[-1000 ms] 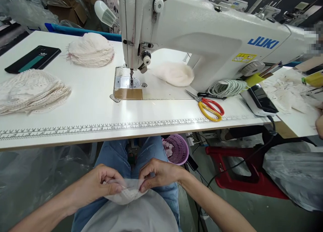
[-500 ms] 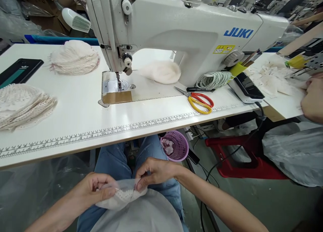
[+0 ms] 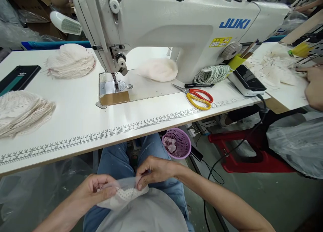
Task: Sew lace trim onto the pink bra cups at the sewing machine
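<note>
Over my lap, a small white sheer fabric piece with lace edging (image 3: 123, 193) is stretched between my two hands. My left hand (image 3: 99, 190) pinches its left end between thumb and fingers. At the other end my right hand (image 3: 151, 174) grips it, thumb pressed to the curled fingers. Both hands are below the table edge, apart from the sewing machine (image 3: 174, 20). Beneath the machine arm lies a cream fabric piece (image 3: 158, 70). A pile of lace-edged pieces (image 3: 24, 110) and a second fabric stack (image 3: 72, 61) rest at the table's left.
Scissors with red and yellow handles (image 3: 198, 98) lie near the ruler strip (image 3: 126, 128). Behind them are a coil of pale cord (image 3: 210, 74) and a black-topped device (image 3: 247, 79). A purple basket (image 3: 185, 142) and red stool (image 3: 227, 158) stand below. Another person's hand (image 3: 315, 87) appears at far right.
The camera view has shifted slightly, so the machine and table sit a little differently in the picture. Both hands keep nearly the same hold on the lace-edged fabric.
</note>
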`<state>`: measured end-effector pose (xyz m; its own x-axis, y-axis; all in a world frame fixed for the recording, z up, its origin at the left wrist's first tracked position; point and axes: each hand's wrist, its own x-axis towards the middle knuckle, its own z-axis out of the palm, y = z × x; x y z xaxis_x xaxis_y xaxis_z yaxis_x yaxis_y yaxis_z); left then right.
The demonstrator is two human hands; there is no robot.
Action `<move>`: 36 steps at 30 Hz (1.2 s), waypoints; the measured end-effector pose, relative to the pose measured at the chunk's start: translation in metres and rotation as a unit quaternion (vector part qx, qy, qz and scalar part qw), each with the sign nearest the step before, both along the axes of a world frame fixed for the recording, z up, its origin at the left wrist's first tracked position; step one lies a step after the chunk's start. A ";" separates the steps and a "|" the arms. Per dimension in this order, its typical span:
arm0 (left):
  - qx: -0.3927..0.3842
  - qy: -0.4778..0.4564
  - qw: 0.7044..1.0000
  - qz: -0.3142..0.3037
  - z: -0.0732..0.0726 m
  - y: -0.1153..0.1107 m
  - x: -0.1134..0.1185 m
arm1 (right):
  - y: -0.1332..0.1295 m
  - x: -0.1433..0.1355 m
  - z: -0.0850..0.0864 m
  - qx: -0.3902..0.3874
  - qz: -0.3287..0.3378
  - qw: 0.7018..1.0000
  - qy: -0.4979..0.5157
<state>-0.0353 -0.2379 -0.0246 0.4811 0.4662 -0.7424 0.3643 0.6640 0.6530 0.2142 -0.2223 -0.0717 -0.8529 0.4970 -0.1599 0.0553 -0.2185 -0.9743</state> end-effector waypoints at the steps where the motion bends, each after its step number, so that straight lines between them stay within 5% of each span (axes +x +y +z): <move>1: -0.002 -0.001 1.000 0.002 0.000 0.000 0.000 | 0.000 0.000 0.000 0.002 0.001 1.000 -0.001; 11: 0.029 0.029 0.999 0.035 -0.004 -0.007 0.000 | -0.001 0.004 0.006 0.058 -0.013 0.998 -0.024; 15: 0.056 0.020 0.997 0.054 0.010 0.001 0.002 | 0.004 0.008 0.038 0.241 -0.062 0.965 -0.085; 20: 0.137 0.018 0.988 0.065 0.052 0.036 0.002 | 0.038 0.033 0.096 0.352 -0.137 0.918 -0.117; 22: 0.198 0.024 0.979 0.047 0.071 0.056 0.000 | 0.062 0.051 0.116 0.410 -0.212 0.863 -0.206; 25: 0.258 0.012 0.966 -0.012 0.096 0.086 -0.003 | 0.095 0.071 0.138 0.509 -0.367 0.690 -0.361; 27: 0.269 -0.018 0.961 -0.058 0.110 0.104 -0.003 | 0.104 0.069 0.145 0.549 -0.420 0.617 -0.376; 29: 0.266 -0.049 0.958 -0.099 0.123 0.120 0.000 | 0.104 0.052 0.146 0.599 -0.384 0.624 -0.323; 33: 0.285 -0.068 0.946 -0.141 0.155 0.144 0.005 | 0.104 0.006 0.141 0.553 -0.137 0.811 -0.134; 35: 0.339 -0.050 0.929 -0.139 0.170 0.151 0.003 | 0.112 -0.008 0.145 0.500 -0.110 0.851 -0.118; 36: 0.377 -0.030 0.916 -0.135 0.176 0.153 0.000 | 0.116 -0.011 0.149 0.499 -0.132 0.847 -0.129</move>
<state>-0.0349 -0.0846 0.1513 0.6839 0.6939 -0.2254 0.3961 -0.0936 0.9134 0.2030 -0.1065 0.0768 -0.6911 0.6627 0.2884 0.3715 0.6680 -0.6449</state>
